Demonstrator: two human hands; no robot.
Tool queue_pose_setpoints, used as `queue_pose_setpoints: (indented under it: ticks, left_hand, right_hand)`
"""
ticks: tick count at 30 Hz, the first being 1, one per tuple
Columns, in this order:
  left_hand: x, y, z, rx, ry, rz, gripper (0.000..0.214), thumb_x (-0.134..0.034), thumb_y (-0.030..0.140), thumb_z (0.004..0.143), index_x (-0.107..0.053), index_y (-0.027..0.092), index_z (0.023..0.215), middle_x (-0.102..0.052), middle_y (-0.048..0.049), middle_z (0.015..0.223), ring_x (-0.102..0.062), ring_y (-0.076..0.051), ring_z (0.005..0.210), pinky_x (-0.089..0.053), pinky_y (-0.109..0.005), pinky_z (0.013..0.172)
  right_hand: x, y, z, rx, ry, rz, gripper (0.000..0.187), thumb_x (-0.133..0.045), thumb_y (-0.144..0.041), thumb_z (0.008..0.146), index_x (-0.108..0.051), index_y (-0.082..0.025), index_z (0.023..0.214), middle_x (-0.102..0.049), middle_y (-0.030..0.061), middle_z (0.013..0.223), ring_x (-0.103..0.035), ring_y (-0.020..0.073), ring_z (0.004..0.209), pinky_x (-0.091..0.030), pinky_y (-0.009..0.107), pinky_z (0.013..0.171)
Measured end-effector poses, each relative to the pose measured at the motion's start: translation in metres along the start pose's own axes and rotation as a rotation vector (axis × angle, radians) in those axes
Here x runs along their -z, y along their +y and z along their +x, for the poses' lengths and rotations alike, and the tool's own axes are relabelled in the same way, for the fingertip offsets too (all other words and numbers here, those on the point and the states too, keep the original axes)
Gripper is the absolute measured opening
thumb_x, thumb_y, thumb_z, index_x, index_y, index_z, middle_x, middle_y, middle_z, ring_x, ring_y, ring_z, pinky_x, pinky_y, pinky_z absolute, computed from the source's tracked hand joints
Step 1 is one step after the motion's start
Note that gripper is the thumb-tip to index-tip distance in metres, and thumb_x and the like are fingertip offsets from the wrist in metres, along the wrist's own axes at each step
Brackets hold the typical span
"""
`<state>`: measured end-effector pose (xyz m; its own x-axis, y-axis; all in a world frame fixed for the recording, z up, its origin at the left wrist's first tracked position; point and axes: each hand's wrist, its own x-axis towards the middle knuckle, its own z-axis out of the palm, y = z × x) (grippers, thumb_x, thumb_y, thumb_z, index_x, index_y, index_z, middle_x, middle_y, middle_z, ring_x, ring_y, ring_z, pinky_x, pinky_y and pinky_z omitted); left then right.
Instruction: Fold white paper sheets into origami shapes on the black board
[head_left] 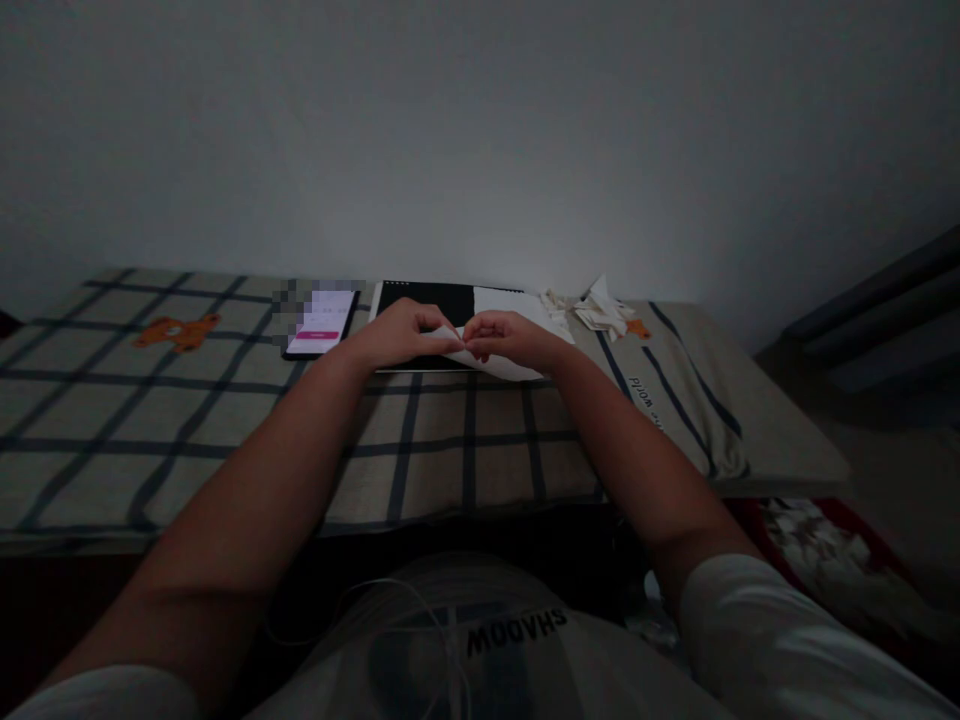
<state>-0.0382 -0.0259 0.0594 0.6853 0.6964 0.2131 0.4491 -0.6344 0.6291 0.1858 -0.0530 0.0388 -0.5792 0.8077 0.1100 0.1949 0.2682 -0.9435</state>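
Both hands meet over a flat black-and-white sheet [439, 294] that lies on the checked cloth near the wall. My left hand [397, 333] comes in from the left, thumb and fingers pinched on the edge of a thin white paper [514, 368]. Right beside it, fingertips almost touching, my right hand [506, 335] pinches the same paper. Part of this paper curls up under the right hand, in front of the black surface. Where exactly the fingertips grip is small and dim.
A phone [324, 312] with a lit screen lies left of the sheet. Crumpled white paper scraps [602, 308] are heaped to its right. The checked cloth [247, 410] covers the table. Lower right, a red container [862, 525] holds more scraps. A white cable [409, 583] hangs at my chest.
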Motion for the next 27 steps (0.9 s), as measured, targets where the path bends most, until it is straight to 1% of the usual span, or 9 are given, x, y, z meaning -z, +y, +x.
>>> queue_pose_setpoints:
  ticks: [5,11,17,23,27]
  left_hand:
    - [-0.001,0.001,0.0,-0.001,-0.009,-0.013,0.027,-0.07,0.046,0.074,-0.076,0.021,0.081,-0.072,-0.0017,0.081,-0.064,-0.016,0.078,-0.047,-0.027,0.073]
    - [-0.001,0.0,0.002,-0.044,-0.015,0.011,0.027,-0.071,0.047,0.073,-0.076,0.022,0.081,-0.07,-0.0018,0.082,-0.064,-0.017,0.08,-0.047,-0.027,0.074]
    - [-0.002,0.0,0.001,-0.061,-0.031,0.004,0.029,-0.069,0.05,0.074,-0.077,0.023,0.081,-0.07,-0.0021,0.085,-0.064,-0.017,0.082,-0.048,-0.028,0.076]
    - [-0.004,0.002,0.001,-0.095,0.009,0.008,0.027,-0.067,0.046,0.076,-0.078,0.022,0.082,-0.069,-0.0016,0.082,-0.065,-0.017,0.081,-0.048,-0.028,0.075]
    - [-0.005,-0.001,0.001,-0.08,0.047,0.007,0.026,-0.067,0.045,0.076,-0.077,0.022,0.083,-0.068,-0.0009,0.083,-0.064,-0.016,0.08,-0.048,-0.027,0.075]
  right_hand:
    - [0.0,-0.002,-0.002,-0.033,-0.012,0.031,0.017,-0.07,-0.03,0.079,-0.064,-0.017,0.088,-0.061,-0.0018,0.073,-0.056,0.0114,0.069,-0.045,0.025,0.066]
    - [-0.001,0.001,-0.002,-0.062,-0.045,0.026,0.019,-0.069,-0.032,0.08,-0.063,-0.017,0.09,-0.06,-0.002,0.073,-0.054,0.0114,0.067,-0.042,0.024,0.063]
    - [0.002,0.006,-0.001,-0.021,-0.106,-0.059,0.022,-0.065,-0.039,0.085,-0.063,-0.017,0.088,-0.057,-0.002,0.074,-0.05,0.0113,0.067,-0.039,0.024,0.063]
    - [0.002,0.006,0.001,0.057,-0.048,-0.109,0.021,-0.064,-0.037,0.082,-0.063,-0.016,0.087,-0.056,-0.0019,0.075,-0.05,0.0116,0.069,-0.039,0.025,0.065]
    - [0.0,0.008,0.004,0.097,-0.012,-0.12,0.022,-0.064,-0.038,0.083,-0.062,-0.016,0.086,-0.056,-0.0021,0.073,-0.05,0.0115,0.068,-0.039,0.024,0.064]
